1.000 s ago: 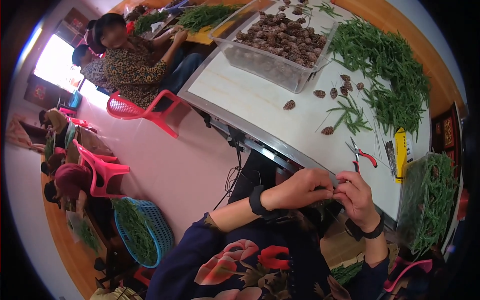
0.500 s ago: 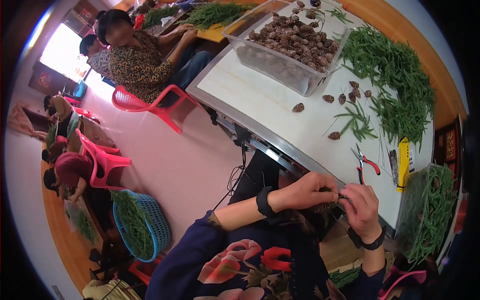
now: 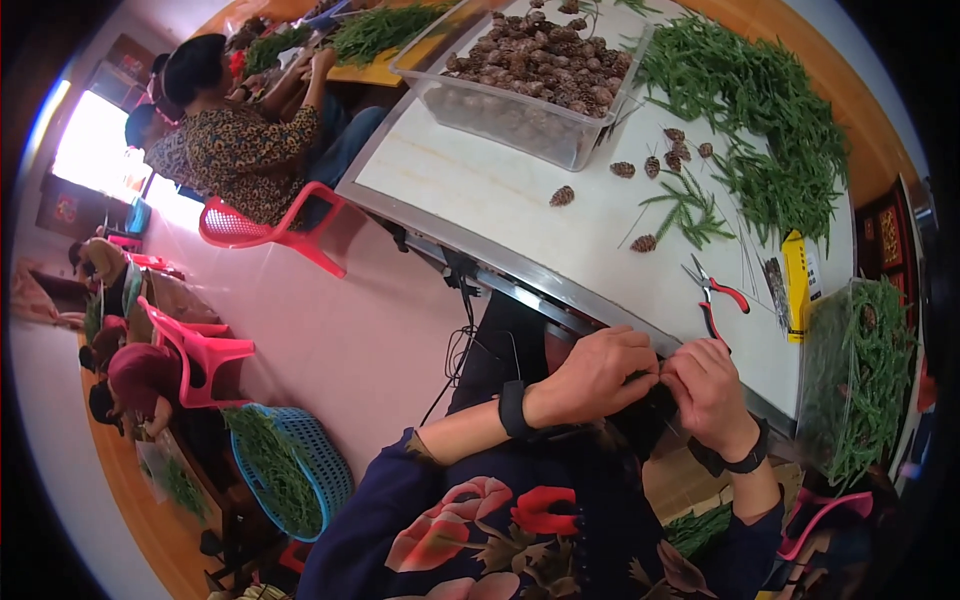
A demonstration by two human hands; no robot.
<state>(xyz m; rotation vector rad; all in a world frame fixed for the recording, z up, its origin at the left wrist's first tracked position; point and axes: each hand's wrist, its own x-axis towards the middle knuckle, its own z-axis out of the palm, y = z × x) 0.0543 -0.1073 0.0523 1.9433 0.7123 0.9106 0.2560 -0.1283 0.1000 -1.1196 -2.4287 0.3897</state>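
Just off the table's near edge, my left hand (image 3: 603, 376) and my right hand (image 3: 708, 392) meet at the fingertips. Both are closed in a pinch. Whatever sits between the fingers is mostly hidden; only a small dark bit shows. Pliers (image 3: 712, 292) with red and black handles lie on the white table (image 3: 470, 190) beyond my right hand. Farther in are a pine cone (image 3: 643, 243), a green artificial sprig (image 3: 690, 208) and several more cones. Thin wires (image 3: 776, 284) lie beside a yellow box (image 3: 795, 285) to the right.
A clear bin (image 3: 510, 115) full of pine cones stands at the far side. Green sprigs (image 3: 780, 130) heap along the right, and more fill a clear container (image 3: 830, 370). At left are a blue basket (image 3: 335, 470), pink chairs (image 3: 195, 350) and a seated co-worker (image 3: 240, 150).
My hands stay together, fingers now turned further over the held thing. The view has shifted, so the table sits further left and higher. The co-worker has turned away toward their table.
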